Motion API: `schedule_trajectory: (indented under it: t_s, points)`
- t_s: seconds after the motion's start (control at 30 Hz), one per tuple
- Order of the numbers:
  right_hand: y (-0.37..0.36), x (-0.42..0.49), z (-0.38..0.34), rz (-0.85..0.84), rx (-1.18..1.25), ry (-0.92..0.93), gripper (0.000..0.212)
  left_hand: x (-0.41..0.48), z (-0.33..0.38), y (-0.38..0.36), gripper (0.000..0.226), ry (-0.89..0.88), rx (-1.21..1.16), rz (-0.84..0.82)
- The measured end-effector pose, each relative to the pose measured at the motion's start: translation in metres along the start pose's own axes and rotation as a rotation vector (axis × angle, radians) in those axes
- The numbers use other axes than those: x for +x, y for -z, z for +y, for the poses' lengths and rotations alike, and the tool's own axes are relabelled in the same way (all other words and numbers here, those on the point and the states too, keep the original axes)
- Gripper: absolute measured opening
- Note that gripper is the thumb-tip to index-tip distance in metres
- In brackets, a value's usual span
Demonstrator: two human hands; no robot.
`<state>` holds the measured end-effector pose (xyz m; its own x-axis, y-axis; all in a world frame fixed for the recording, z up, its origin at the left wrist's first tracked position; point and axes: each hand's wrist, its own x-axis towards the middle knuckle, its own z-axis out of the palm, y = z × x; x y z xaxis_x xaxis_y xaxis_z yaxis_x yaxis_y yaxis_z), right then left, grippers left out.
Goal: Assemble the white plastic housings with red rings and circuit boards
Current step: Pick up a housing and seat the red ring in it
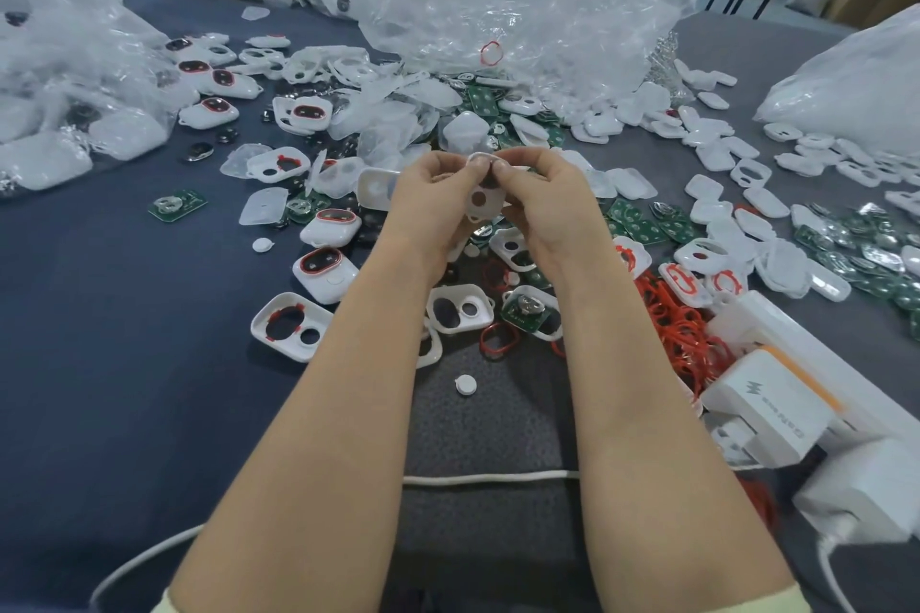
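I hold one white housing point(480, 200) up over the table point(124, 363), between both my hands. My left hand point(423, 197) curls round its left side and my right hand point(543, 200) round its right, and my thumbs meet at its upper edge, pinching it there. The face turned to me shows one small round hole; I cannot tell whether a ring or a board is already in it. Beyond this housing lies a big crumpled clear plastic bag point(498, 5). To the right of it and nearer me is the heap of red rings point(682, 329), and one loose red ring point(499, 339) lies below it between my forearms. Right of the housing, green circuit boards point(639, 225) lie scattered among white shells. Left of it and nearer me sits an open housing with a red ring fitted point(291, 326). Below it, close to me, a small white disc point(465, 384) lies apart.
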<state>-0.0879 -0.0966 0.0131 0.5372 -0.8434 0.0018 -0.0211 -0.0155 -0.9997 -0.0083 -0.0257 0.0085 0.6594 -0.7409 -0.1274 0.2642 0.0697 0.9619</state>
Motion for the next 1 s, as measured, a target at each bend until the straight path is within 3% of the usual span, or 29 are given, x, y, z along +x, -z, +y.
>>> schedule_trajectory:
  t_s: [0.17, 0.3, 0.4, 0.53, 0.67, 0.77, 1.0]
  points:
    - [0.002, 0.002, 0.0, 0.005, 0.009, -0.073, 0.006, -0.001, 0.002, -0.001, 0.024, -0.036, 0.052, -0.041]
    - [0.002, 0.001, 0.001, 0.004, 0.038, -0.021, 0.004, 0.003, -0.003, 0.0, 0.022, -0.083, 0.145, 0.01]
    - [0.0, -0.001, 0.001, 0.049, -0.157, 0.071, 0.006, 0.005, -0.006, 0.001, 0.017, -0.185, 0.261, 0.091]
    - [-0.002, 0.0, 0.003, 0.183, -0.333, 0.178, 0.013, 0.005, -0.007, -0.001, 0.014, -0.208, 0.402, 0.071]
    - [0.003, 0.001, 0.001, 0.075, -0.052, 0.044, 0.016, 0.002, -0.004, 0.0, 0.004, -0.177, 0.334, 0.065]
    - [0.003, 0.0, 0.001, 0.075, -0.034, 0.04, 0.018, 0.002, -0.004, 0.0, 0.007, -0.194, 0.336, 0.055]
    - [-0.008, -0.003, 0.005, 0.177, -0.361, 0.23, 0.007, 0.0, -0.005, -0.003, 0.01, -0.371, 0.566, 0.202]
